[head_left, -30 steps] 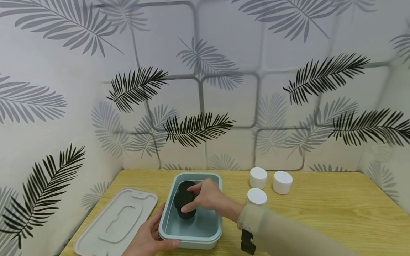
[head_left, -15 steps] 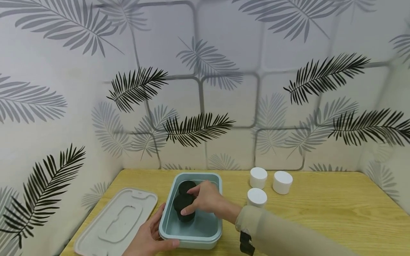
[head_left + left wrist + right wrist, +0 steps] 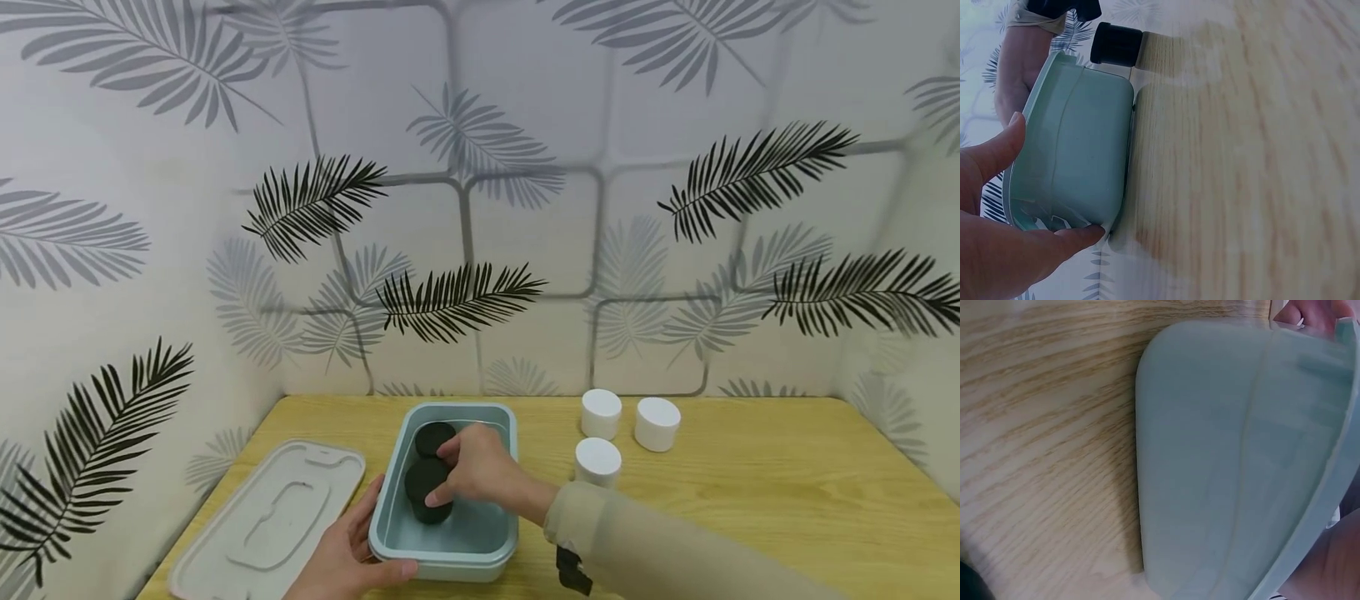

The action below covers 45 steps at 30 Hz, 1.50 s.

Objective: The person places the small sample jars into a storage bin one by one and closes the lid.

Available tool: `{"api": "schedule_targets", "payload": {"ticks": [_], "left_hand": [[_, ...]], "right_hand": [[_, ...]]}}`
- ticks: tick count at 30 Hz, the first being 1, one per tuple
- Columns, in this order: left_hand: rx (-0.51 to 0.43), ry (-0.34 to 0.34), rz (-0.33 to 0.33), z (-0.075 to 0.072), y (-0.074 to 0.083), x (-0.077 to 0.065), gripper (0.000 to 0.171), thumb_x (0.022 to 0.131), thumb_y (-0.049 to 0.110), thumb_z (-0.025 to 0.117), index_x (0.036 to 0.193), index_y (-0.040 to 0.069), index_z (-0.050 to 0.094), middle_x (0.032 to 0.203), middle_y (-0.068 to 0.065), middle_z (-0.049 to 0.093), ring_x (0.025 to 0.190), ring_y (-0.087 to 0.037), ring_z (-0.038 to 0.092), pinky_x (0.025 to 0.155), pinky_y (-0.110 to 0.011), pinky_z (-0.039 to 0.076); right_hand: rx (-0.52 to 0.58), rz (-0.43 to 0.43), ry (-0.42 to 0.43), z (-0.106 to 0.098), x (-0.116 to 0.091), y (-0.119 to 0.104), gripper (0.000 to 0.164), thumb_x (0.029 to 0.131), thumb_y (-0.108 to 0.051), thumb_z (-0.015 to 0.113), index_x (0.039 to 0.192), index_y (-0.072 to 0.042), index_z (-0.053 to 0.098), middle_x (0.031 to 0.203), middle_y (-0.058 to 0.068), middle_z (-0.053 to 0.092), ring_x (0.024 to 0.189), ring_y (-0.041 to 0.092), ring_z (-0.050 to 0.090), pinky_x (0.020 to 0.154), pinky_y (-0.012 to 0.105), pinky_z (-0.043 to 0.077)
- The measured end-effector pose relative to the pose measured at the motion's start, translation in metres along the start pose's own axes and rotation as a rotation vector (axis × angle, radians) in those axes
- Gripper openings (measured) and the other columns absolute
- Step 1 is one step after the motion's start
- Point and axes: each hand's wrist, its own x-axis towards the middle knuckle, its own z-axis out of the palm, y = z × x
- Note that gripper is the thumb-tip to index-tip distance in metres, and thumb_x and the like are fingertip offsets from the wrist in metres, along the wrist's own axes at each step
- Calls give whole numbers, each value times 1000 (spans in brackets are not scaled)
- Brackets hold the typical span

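A pale blue-green plastic box (image 3: 442, 554) stands lidless on the table. My left hand (image 3: 348, 546) grips its near left corner, thumb along the near rim and fingers against the left side. Inside the box, my right hand (image 3: 487, 471) holds a round black jar (image 3: 427, 479) between thumb and fingers. A second black jar (image 3: 435, 438) stands just behind it in the far left part. In the left wrist view, the box's outer wall (image 3: 1085, 137) lies between my left thumb and fingers. The right wrist view shows mostly the box's side (image 3: 1204, 456); the held jar is hidden there.
A pale lid (image 3: 270, 517) lies flat left of the box. Three white jars (image 3: 602, 414) stand to its right. A dark cylinder (image 3: 1116, 45) on the table beyond the box shows in the left wrist view. The patterned wall (image 3: 480, 208) rises behind the wooden table (image 3: 750, 492).
My right hand has shifted the held black jar slightly toward me, uncovering more of the jar behind it. My left hand keeps its grip on the box. The head view has shifted a little.
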Motion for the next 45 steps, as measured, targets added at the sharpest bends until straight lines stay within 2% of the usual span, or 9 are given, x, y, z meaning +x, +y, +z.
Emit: {"api": "schedule_targets", "payload": {"ticks": [5, 9, 15, 19, 22, 27, 32, 38, 45], "left_hand": [[3, 2, -19, 1, -2, -3, 110, 95, 14, 81, 168, 1, 0, 172, -25, 12, 148, -45, 37, 103, -34, 53], [-5, -4, -18, 3, -1, -4, 110, 95, 12, 81, 168, 1, 0, 171, -25, 12, 149, -45, 37, 103, -34, 52], [4, 15, -19, 5, 0, -6, 109, 93, 11, 83, 169, 2, 4, 170, -26, 18, 145, -44, 44, 100, -31, 53], [-20, 26, 0, 5, 2, -6, 112, 90, 6, 85, 170, 5, 7, 170, -26, 19, 142, -43, 48, 97, -29, 54], [-26, 38, 10, 6, 4, -7, 114, 87, 4, 86, 170, 6, 9, 171, -25, 18, 141, -44, 49, 96, -29, 54], [-7, 71, 19, 8, 6, -8, 113, 86, 3, 88, 170, 6, 13, 172, -20, 18, 144, -41, 45, 99, -29, 52], [0, 92, 1, 12, 8, -9, 110, 87, 5, 88, 170, 9, 15, 173, -15, 18, 148, -37, 41, 101, -29, 50], [9, 116, -30, 13, 12, -10, 109, 89, 5, 86, 170, 9, 13, 173, -14, 18, 150, -38, 38, 101, -28, 50], [35, 117, -38, 14, 14, -10, 109, 89, 8, 87, 170, 9, 14, 174, -13, 16, 152, -36, 35, 107, -35, 48]], "right_hand": [[-38, -18, 0, 3, -3, 1, 56, 66, -13, 103, 113, 4, 78, 100, 9, 78, 94, 19, 72, 86, 39, 59], [-29, -29, 12, -6, -11, -4, 57, 68, -16, 102, 116, 3, 78, 101, 10, 78, 90, 17, 72, 83, 37, 60], [23, -69, 37, -43, -33, -15, 52, 74, -19, 98, 119, -2, 79, 103, 6, 78, 85, 13, 74, 71, 30, 60], [23, -82, 74, -73, -50, -12, 49, 78, -23, 96, 120, -6, 80, 102, 0, 78, 85, 11, 73, 70, 30, 59], [6, -93, 107, -95, -62, -1, 49, 79, -25, 95, 122, -5, 79, 101, -1, 78, 84, 11, 72, 72, 31, 58], [-39, -103, 111, -127, -85, 31, 48, 82, -29, 92, 122, -5, 79, 104, 0, 78, 85, 12, 72, 73, 33, 58], [-22, -27, 111, -147, -110, 66, 51, 83, -33, 91, 124, -5, 78, 109, 2, 77, 90, 14, 71, 74, 35, 56], [71, 15, 68, -157, -127, 96, 57, 86, -29, 90, 133, -1, 73, 119, 9, 75, 97, 21, 68, 74, 33, 57], [74, 48, 9, -144, -136, 117, 66, 81, -28, 94, 137, -2, 71, 123, 11, 74, 100, 23, 67, 72, 32, 56]]}}
